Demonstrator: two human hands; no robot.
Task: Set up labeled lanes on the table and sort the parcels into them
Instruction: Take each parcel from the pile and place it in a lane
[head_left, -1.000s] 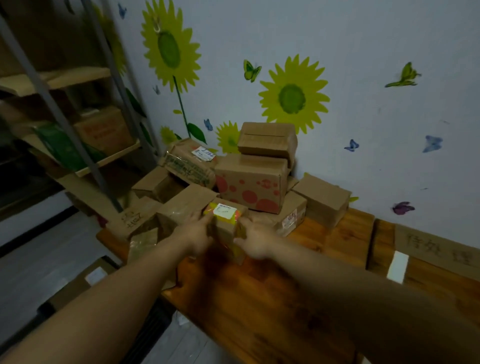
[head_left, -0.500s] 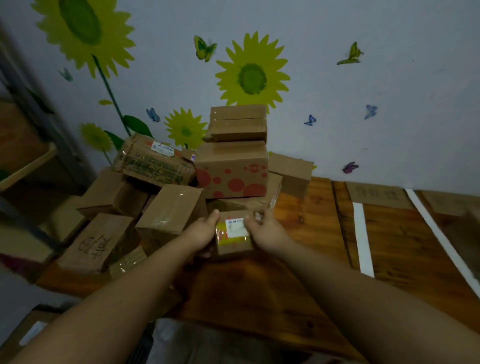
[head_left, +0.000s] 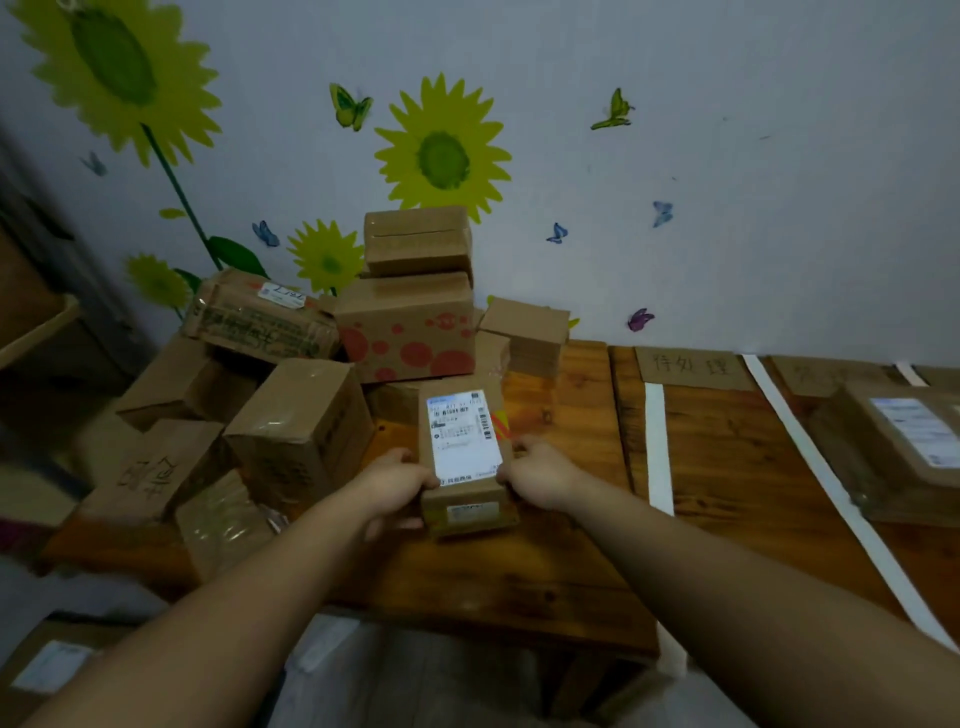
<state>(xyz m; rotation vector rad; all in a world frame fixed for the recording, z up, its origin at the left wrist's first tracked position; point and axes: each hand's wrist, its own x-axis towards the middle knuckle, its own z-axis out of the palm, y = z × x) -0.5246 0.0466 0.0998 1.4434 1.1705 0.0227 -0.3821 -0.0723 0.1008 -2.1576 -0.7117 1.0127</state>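
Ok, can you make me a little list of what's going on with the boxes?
held: small parcel, white label up
left hand: grips its left side
right hand: grips its right side
pile: cardboard boxes behind, spotted box among them
lanes: white tape strips on the table, cardboard sign by the wall
sorted: one labeled parcel, right lane

The left hand (head_left: 395, 483) and right hand (head_left: 540, 478) grip opposite sides of a small cardboard parcel (head_left: 462, 512), white shipping label facing up, over a wooden counter (head_left: 519, 571). A heap of cardboard boxes (head_left: 296, 431) fills the counter's left end. To the right, white tape strips (head_left: 658, 447) mark lanes below a handwritten cardboard sign (head_left: 691, 368); another labelled parcel (head_left: 904, 447) lies there.
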